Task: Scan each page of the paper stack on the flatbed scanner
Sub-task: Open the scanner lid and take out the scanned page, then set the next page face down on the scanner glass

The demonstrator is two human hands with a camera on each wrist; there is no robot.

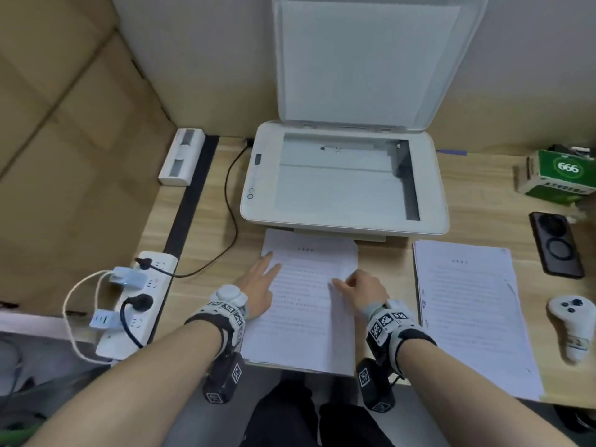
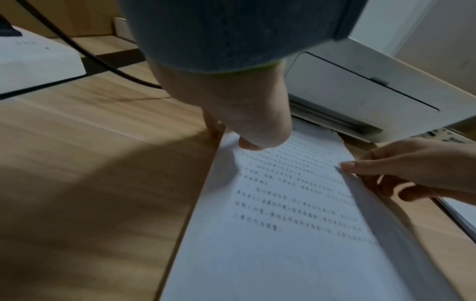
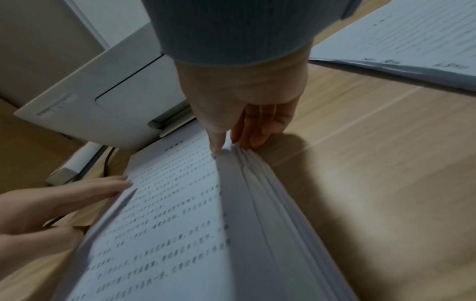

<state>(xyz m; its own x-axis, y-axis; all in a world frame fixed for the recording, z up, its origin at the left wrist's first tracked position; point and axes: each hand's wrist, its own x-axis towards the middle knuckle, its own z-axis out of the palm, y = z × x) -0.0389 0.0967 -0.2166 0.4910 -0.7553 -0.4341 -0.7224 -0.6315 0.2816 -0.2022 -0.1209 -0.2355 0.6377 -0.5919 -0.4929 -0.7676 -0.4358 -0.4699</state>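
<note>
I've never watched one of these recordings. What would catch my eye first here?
Probably the white scanner at the back of the desk, its lid standing wide open over bare glass. Right in front of it, both hands work a printed paper stack: the left hand presses it flat while the right hand lifts its right edge.

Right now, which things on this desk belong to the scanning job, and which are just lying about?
Job: scanner, lid open; paper stack; second stack; left hand; right hand.

Lying about: phone, controller, green box, power strip.
</note>
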